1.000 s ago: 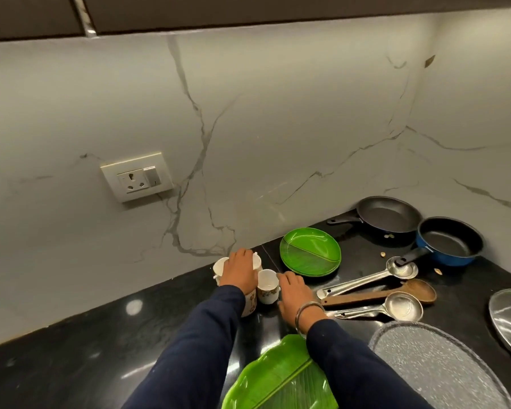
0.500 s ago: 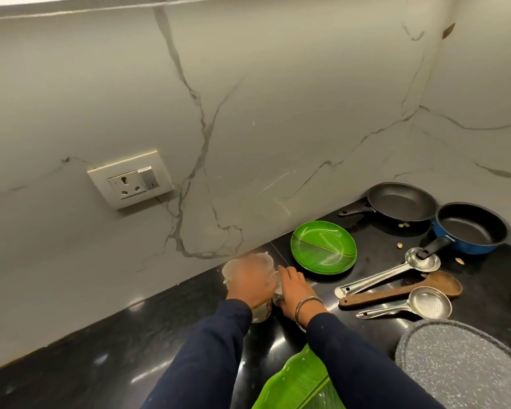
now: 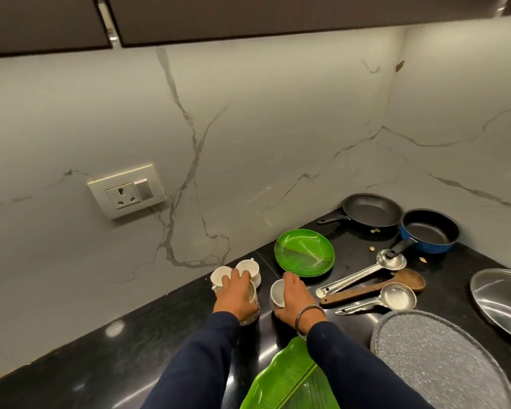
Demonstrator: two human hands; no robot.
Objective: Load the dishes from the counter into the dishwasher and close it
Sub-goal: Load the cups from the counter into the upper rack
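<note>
Cups point(image 3: 222, 274) sit on the black counter point(image 3: 106, 358) close to the marble wall, and my left hand point(image 3: 236, 296) is curled over a bunch of them, with fingers dipping into the rims to hold them. My right hand point(image 3: 294, 301) wraps round one small white cup point(image 3: 277, 293) just beside them. Near my right hand lie a round green plate point(image 3: 304, 251), two steel ladles point(image 3: 375, 267), a wooden spoon point(image 3: 396, 283), and two dark pans point(image 3: 372, 210) in the corner.
</note>
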